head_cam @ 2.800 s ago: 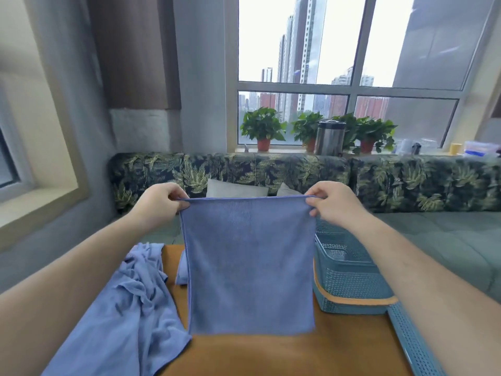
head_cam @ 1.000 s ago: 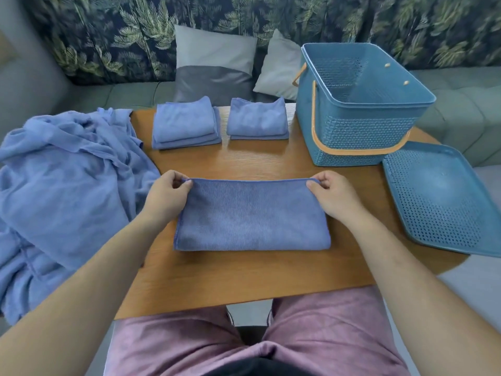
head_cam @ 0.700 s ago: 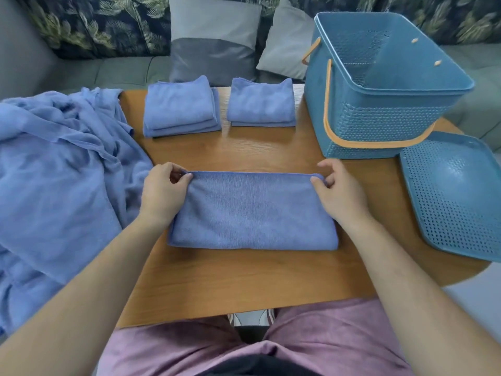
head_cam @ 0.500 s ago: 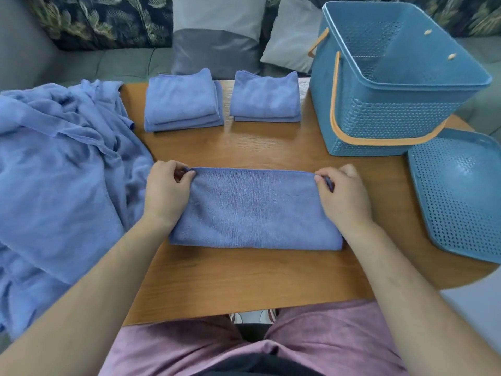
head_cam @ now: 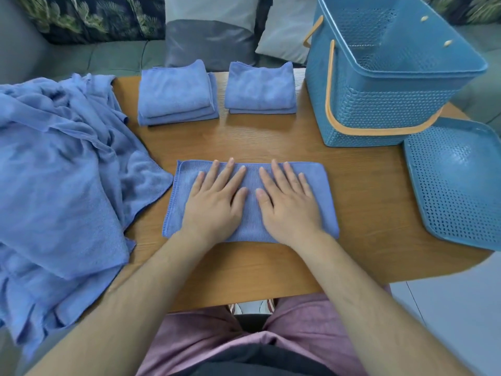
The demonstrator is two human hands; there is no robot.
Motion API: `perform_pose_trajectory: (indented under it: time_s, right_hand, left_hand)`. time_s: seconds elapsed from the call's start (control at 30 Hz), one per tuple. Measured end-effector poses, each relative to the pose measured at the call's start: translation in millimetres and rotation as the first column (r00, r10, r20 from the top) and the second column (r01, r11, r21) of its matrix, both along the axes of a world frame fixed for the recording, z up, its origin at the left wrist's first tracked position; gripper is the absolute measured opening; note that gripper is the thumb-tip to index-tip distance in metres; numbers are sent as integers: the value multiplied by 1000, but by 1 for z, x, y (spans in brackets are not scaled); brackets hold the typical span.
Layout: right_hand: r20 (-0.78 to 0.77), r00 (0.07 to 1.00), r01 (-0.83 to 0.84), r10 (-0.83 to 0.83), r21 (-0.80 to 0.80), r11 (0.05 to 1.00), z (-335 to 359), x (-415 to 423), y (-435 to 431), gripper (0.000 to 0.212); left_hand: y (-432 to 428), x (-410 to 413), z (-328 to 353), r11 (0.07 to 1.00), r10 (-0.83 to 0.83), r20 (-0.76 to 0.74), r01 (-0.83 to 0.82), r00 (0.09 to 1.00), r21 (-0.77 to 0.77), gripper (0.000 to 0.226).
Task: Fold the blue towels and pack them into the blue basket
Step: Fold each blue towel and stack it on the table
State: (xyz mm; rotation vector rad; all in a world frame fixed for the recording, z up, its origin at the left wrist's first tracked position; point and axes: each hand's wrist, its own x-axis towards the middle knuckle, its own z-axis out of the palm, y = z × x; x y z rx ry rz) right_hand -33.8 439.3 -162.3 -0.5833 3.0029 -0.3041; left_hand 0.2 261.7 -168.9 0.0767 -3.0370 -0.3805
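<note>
A blue towel point(head_cam: 326, 202), folded in half into a wide strip, lies flat in the middle of the wooden table point(head_cam: 265, 142). My left hand point(head_cam: 217, 198) and my right hand point(head_cam: 287, 199) press on it side by side, palms down, fingers straight and spread. Two stacks of folded blue towels point(head_cam: 176, 92) point(head_cam: 260, 89) sit at the table's far edge. The blue basket point(head_cam: 385, 101), with an orange handle, stands at the far right, and what shows of its inside holds nothing. A heap of unfolded blue towels point(head_cam: 59, 172) covers the table's left end.
The basket's perforated blue lid point(head_cam: 458, 183) lies flat at the right edge, hanging past the table. Grey cushions point(head_cam: 211, 31) and a leaf-patterned sofa back stand beyond the table. My pink-clad lap is under the near edge.
The towel hung spread between both hands, then was laid down folded in half. Both hands let go of its far corners and moved to the middle, now pressing flat.
</note>
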Motion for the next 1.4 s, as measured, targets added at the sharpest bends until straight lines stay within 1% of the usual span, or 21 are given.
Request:
perform_pose_trajectory:
  time_s: [0.13,0.23,0.3,0.37,0.4,0.43,0.47,0.53,0.57,0.6,0.63,0.7,0.8,0.87,1.0,1.13,1.23,1.3,1.33,1.37,1.4]
  right_hand:
    - [53,989,139,-140,32,990,2,-8,34,62]
    - [101,975,200,-200,7,980,4,-11,56,61]
    - [115,967,228,-228,16,974,5,-13,61,62]
    - [80,968,233,-237,57,971,8,-13,60,62]
    - [13,974,226,-228,75,971,11,-11,55,61]
    - [-76,975,214,-209,65,975,16,-6,49,59]
    - [-163,969,191,-186,18,981,22,1,39,57]
    - [-288,949,92,-128,-135,987,30,20,15,45]
    - [-303,948,41,-100,-195,980,32,29,2,36]
    - [-289,954,10,-75,-222,975,32,36,-11,28]
    - [-260,964,1,-59,-218,976,30,41,-20,23]
    - [-199,978,34,-64,-152,988,23,39,-30,23]
    - [-183,981,58,-71,-70,996,17,33,-31,35]
    - [-190,981,32,-43,-60,998,17,27,-30,38]
    - [-193,981,-26,12,-70,997,17,10,-26,37]
    - [-77,996,-36,35,-17,999,29,3,-27,44]
    - [-7,1000,-24,24,15,1000,32,15,-25,49]
    - [57,998,-37,38,-11,999,24,23,-20,52]
    - [71,996,-54,57,-41,998,18,23,-18,54]
    - [66,995,-76,80,-73,994,14,21,-16,55]
    - [55,993,-97,102,-98,991,9,16,-14,56]
  left_hand:
    - [-32,7,4,997,66,39,-64,997,-38,71]
    - [-50,9,6,996,85,79,-85,993,-1,75]
    - [-53,9,6,996,86,93,-85,992,-18,78]
    - [-51,8,5,995,82,64,-78,995,-61,78]
    - [-49,8,6,995,67,33,-64,997,-83,78]
    - [-46,7,8,995,27,-1,-27,1000,-100,75]
    - [-43,5,11,994,-44,-30,41,999,-101,71]
    - [-36,-2,15,967,-253,-55,251,966,-37,62]
    - [-32,-6,16,939,-342,-55,343,938,3,59]
    - [-29,-10,15,918,-395,-44,396,918,26,57]
    - [-27,-14,12,911,-411,-21,412,911,33,55]
    - [-27,-18,6,925,-380,25,379,925,11,53]
    - [-26,-19,2,953,-301,21,302,953,-35,55]
    - [-23,-17,1,970,-240,-12,240,971,-34,56]
    - [-12,-9,-1,996,-71,-100,65,992,-64,55]
    - [-5,2,11,963,-25,-190,-27,981,-269,49]
    - [-5,16,18,937,-1,-288,-100,958,-334,40]
    - [-6,24,17,945,-14,-328,-95,945,-313,36]
    - [-6,26,13,960,-42,-336,-55,941,-274,34]
    - [-6,28,9,978,-70,-328,-1,942,-211,35]
    - [-7,29,6,989,-90,-285,54,954,-135,41]
